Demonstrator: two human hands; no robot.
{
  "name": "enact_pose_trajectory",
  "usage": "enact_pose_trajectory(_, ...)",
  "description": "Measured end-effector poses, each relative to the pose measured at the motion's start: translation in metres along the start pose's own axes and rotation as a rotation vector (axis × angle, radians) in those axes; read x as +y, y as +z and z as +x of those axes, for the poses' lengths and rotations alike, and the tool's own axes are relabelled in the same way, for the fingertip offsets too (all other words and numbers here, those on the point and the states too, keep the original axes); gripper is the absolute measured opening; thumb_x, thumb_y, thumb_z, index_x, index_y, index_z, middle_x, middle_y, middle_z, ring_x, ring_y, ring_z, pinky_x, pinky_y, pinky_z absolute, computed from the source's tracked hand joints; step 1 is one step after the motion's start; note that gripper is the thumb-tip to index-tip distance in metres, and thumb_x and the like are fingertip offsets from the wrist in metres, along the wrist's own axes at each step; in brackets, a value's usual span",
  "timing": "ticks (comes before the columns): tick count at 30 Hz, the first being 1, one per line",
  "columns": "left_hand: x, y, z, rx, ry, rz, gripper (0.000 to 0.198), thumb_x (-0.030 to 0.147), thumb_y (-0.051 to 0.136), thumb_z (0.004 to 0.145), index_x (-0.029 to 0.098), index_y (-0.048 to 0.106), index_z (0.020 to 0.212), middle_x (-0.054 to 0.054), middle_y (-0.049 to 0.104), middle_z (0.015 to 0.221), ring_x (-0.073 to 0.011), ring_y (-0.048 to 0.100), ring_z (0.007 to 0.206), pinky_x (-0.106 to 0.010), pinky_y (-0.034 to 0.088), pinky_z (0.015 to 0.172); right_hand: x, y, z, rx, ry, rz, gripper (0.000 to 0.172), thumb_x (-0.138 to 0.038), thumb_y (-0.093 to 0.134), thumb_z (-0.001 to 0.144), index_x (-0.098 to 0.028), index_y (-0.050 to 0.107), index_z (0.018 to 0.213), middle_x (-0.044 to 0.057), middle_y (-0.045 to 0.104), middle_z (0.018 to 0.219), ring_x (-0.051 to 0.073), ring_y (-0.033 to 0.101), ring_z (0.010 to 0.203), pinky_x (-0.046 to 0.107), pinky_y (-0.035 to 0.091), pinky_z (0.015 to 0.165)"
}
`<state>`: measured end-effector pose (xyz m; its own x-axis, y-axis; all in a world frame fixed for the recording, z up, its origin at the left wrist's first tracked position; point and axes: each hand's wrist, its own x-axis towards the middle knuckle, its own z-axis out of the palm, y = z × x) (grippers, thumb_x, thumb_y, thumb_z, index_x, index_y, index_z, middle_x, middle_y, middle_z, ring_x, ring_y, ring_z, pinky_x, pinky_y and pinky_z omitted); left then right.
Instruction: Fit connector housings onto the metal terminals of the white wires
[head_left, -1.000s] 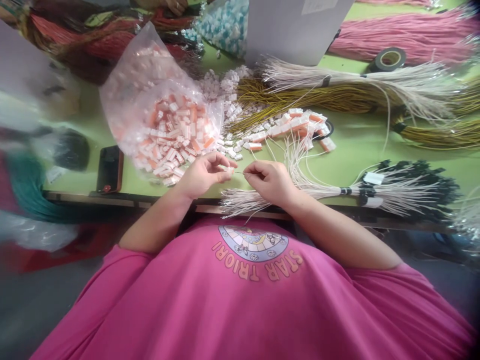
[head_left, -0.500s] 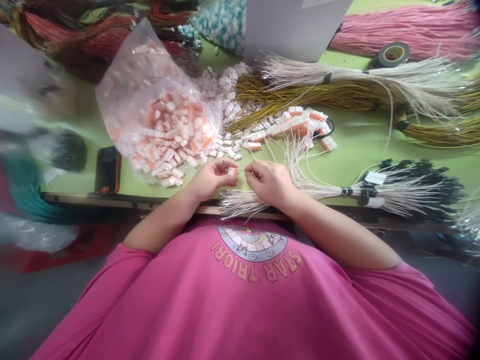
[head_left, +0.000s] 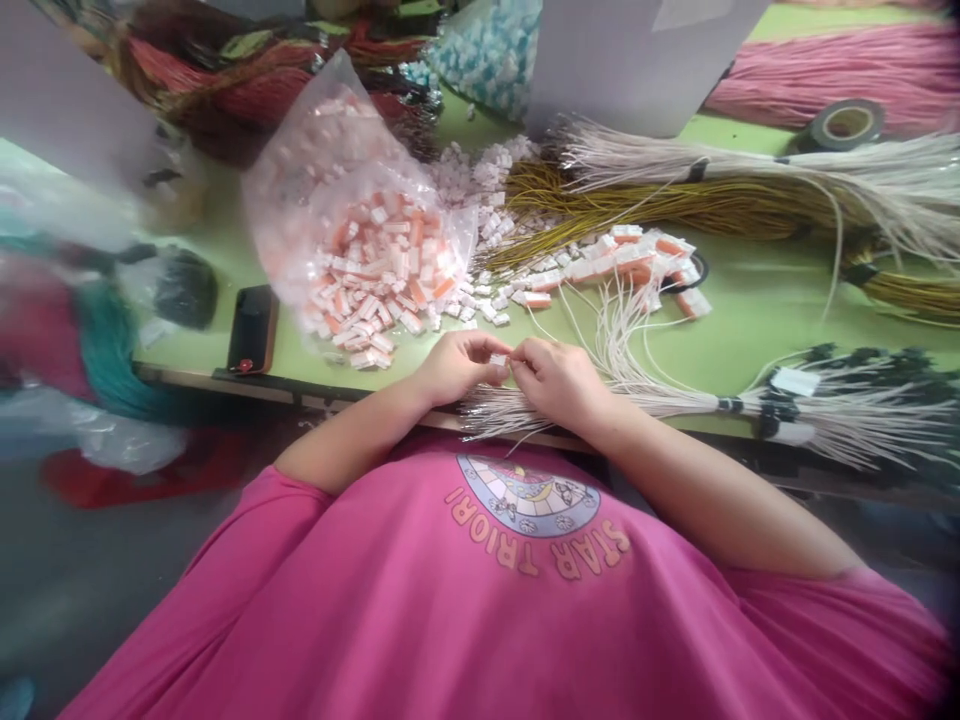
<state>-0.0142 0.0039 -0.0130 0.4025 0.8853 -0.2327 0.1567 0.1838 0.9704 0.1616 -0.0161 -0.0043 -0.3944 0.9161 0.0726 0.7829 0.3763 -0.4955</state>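
My left hand (head_left: 456, 366) pinches a small white connector (head_left: 501, 359) near the table's front edge. My right hand (head_left: 561, 380) is closed on a thin white wire, its fingertips touching the left hand's at the connector. Under both hands lies a tied bundle of white wires (head_left: 660, 402) that runs right to black ends. A clear bag of orange and white connectors (head_left: 375, 255) lies open just beyond my left hand. A row of finished connectors with wires (head_left: 630, 255) lies farther back on the green table (head_left: 750, 310).
A dark phone (head_left: 253, 329) lies at the table's left front edge. Loose white connectors (head_left: 480, 180), yellow wire bundles (head_left: 675, 200), pink wires (head_left: 847, 70), a tape roll (head_left: 844, 122), a grey box (head_left: 637, 60) and a bag of blue parts (head_left: 491, 50) fill the back.
My hands have come together: the gap between connector and wire tip has closed, and the fingertips now touch. The camera view shifted slightly, so everything sits further right.
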Motion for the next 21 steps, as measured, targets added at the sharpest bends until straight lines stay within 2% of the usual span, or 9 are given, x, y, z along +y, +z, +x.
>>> enact_pose_trajectory(4,-0.003,0.002,0.001,-0.001,0.041,0.106,0.033,0.031,0.077,0.066,0.012,0.067,0.091,0.001,0.057,0.062,-0.0098,0.052,0.056,-0.024,0.042,0.053,-0.002,0.001,0.003,-0.047,0.014,-0.02,0.025,-0.026,0.04,0.087,-0.015,0.06,0.079,0.008,0.064,0.071,0.017,0.054,0.061,0.028,0.034,0.057)
enact_pose_trajectory(7,0.006,-0.008,-0.007,0.034,0.213,0.391,0.029,0.036,0.069,0.076,0.014,0.066,0.095,-0.005,0.063,0.079,-0.013,0.058,0.07,-0.028,0.048,0.065,0.005,-0.011,0.006,-0.029,0.034,0.062,0.021,-0.026,0.045,0.084,-0.017,0.062,0.076,0.007,0.065,0.071,0.016,0.055,0.064,0.028,0.036,0.06)
enact_pose_trajectory(9,0.012,-0.026,-0.019,0.121,0.372,0.65,0.034,0.042,0.063,0.081,0.016,0.064,0.104,-0.009,0.064,0.1,-0.0187,0.059,0.092,-0.036,0.049,0.084,0.018,-0.028,0.009,0.091,0.132,0.086,0.02,-0.027,0.047,0.082,-0.017,0.063,0.074,0.007,0.065,0.071,0.016,0.055,0.064,0.028,0.038,0.062)
enact_pose_trajectory(12,0.012,-0.064,-0.044,0.393,0.466,0.985,0.056,0.053,0.062,0.078,0.02,0.053,0.123,-0.013,0.052,0.128,-0.0296,0.041,0.126,-0.049,0.03,0.108,0.048,-0.059,0.011,0.403,0.41,-0.104,0.022,-0.026,0.047,0.082,-0.016,0.067,0.082,0.011,0.067,0.075,0.017,0.056,0.067,0.031,0.038,0.065)
enact_pose_trajectory(14,0.003,-0.087,-0.06,0.524,0.412,1.096,0.071,0.061,0.059,0.075,0.021,0.044,0.132,-0.015,0.04,0.14,-0.0343,0.028,0.135,-0.053,0.02,0.112,0.063,-0.076,0.011,0.38,0.584,-0.318,0.026,-0.027,0.05,0.08,-0.013,0.069,0.09,0.017,0.069,0.083,0.022,0.058,0.072,0.034,0.035,0.063)
enact_pose_trajectory(16,-0.01,-0.102,-0.073,0.526,0.327,1.147,0.08,0.066,0.052,0.077,0.021,0.032,0.14,-0.016,0.024,0.15,-0.0376,0.017,0.139,-0.057,0.016,0.112,0.067,-0.084,0.01,0.326,0.699,-0.451,0.034,-0.035,0.05,0.081,-0.011,0.069,0.095,0.022,0.069,0.089,0.026,0.059,0.075,0.037,0.03,0.059)
enact_pose_trajectory(18,-0.022,-0.107,-0.08,0.479,0.225,1.162,0.083,0.068,0.047,0.078,0.021,0.024,0.143,-0.018,0.014,0.153,-0.0413,0.01,0.14,-0.062,0.013,0.11,0.058,-0.082,0.008,0.412,0.642,-0.506,0.041,-0.04,0.048,0.083,-0.009,0.068,0.099,0.024,0.067,0.094,0.028,0.06,0.08,0.037,0.03,0.06)
enact_pose_trajectory(20,-0.032,-0.105,-0.08,0.444,0.131,1.166,0.086,0.069,0.048,0.077,0.02,0.023,0.144,-0.02,0.013,0.153,-0.0448,0.005,0.14,-0.066,0.01,0.108,0.04,-0.071,0.006,0.498,0.382,-0.487,0.039,-0.039,0.045,0.086,-0.009,0.068,0.098,0.02,0.067,0.097,0.027,0.06,0.087,0.036,0.034,0.066)
enact_pose_trajectory(21,-0.035,-0.103,-0.078,0.438,0.097,1.168,0.088,0.069,0.049,0.076,0.019,0.023,0.144,-0.021,0.013,0.153,-0.0459,0.003,0.14,-0.068,0.008,0.107,0.03,-0.064,0.005,0.418,0.212,-0.424,0.036,-0.037,0.043,0.088,-0.011,0.068,0.097,0.018,0.067,0.096,0.025,0.06,0.089,0.034,0.036,0.068)
